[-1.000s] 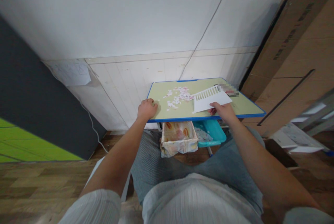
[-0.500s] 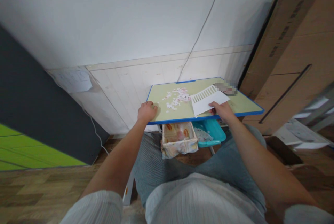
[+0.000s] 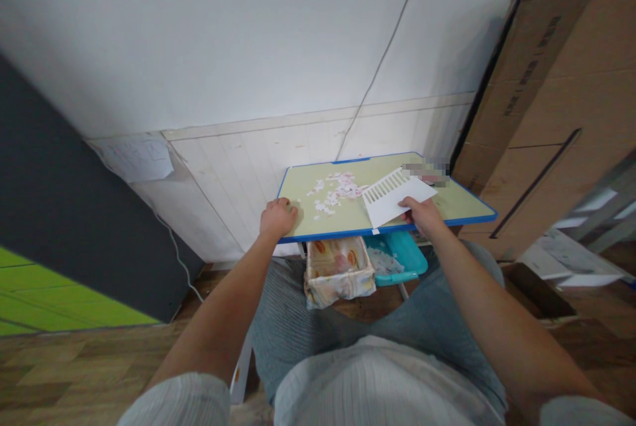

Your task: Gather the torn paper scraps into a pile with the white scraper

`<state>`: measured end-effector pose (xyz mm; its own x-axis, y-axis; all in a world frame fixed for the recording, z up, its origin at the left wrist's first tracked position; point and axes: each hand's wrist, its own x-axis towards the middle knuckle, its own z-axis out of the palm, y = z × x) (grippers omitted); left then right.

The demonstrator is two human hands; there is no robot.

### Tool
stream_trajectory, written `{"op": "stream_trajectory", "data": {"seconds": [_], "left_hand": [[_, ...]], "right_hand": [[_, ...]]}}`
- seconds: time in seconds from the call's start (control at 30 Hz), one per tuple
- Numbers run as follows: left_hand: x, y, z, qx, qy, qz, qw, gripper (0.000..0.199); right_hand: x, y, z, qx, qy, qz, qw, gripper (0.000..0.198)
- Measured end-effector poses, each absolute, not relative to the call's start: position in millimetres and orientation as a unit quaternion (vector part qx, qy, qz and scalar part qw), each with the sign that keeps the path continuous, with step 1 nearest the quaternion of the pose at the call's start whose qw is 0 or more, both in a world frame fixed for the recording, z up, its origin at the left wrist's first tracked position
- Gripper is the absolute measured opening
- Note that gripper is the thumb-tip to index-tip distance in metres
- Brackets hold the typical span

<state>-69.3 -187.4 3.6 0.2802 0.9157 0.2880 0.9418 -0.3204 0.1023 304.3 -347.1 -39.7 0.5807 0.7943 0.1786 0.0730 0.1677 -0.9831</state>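
My right hand (image 3: 422,214) holds a white card (image 3: 397,204) by its near right part, thumb on top and fingers beneath. A row of narrow slots runs along the card's far side, showing the tabletop through them. Small white and pinkish paper scraps (image 3: 338,191) lie scattered to its left. One small white scrap (image 3: 375,232) is at the table's front edge, just below the card. My left hand (image 3: 279,217) rests at the front left corner of the table (image 3: 308,230), its fingers curled. Whatever may be under those fingers is hidden.
Under the tabletop are a cloth-lined basket (image 3: 340,277) and a teal bin (image 3: 415,260) with pale scraps inside. A blurred patch (image 3: 430,173) covers something at the table's right. Large cardboard (image 3: 536,114) leans at right; a dark panel (image 3: 74,201) stands at left.
A small white scrap now shows at the table's front edge below the card. The view has shifted slightly. My left hand keeps its place at the corner, and my right still grips the card.
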Motion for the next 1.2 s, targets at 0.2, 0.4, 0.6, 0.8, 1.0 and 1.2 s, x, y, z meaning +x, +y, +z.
{"op": "stream_trajectory", "data": {"seconds": [0.2, 0.4, 0.6, 0.8, 1.0, 1.2], "left_hand": [[-67, -193, 6, -0.795, -0.586, -0.149, 0.044, 0.044], [-66, -191, 3, -0.794, -0.585, -0.159, 0.035, 0.043], [-67, -192, 2, -0.793, -0.587, -0.159, 0.037, 0.041], [-67, -192, 2, -0.795, -0.585, -0.158, 0.041, 0.041], [-66, -192, 1, -0.793, -0.588, -0.156, 0.045, 0.041], [-66, -192, 1, -0.792, -0.587, -0.159, 0.048, 0.041]], "right_hand": [[306, -347, -44, -0.582, -0.352, 0.275, 0.680, 0.018], [306, -334, -39, -0.614, -0.336, 0.288, 0.654, 0.026], [261, -299, -33, -0.608, -0.392, 0.327, 0.608, 0.028], [232, -286, -29, -0.612, -0.437, 0.335, 0.568, 0.030], [239, -291, -30, -0.631, -0.449, 0.317, 0.547, 0.027], [260, -309, -24, -0.616, -0.462, 0.307, 0.560, 0.014]]}}
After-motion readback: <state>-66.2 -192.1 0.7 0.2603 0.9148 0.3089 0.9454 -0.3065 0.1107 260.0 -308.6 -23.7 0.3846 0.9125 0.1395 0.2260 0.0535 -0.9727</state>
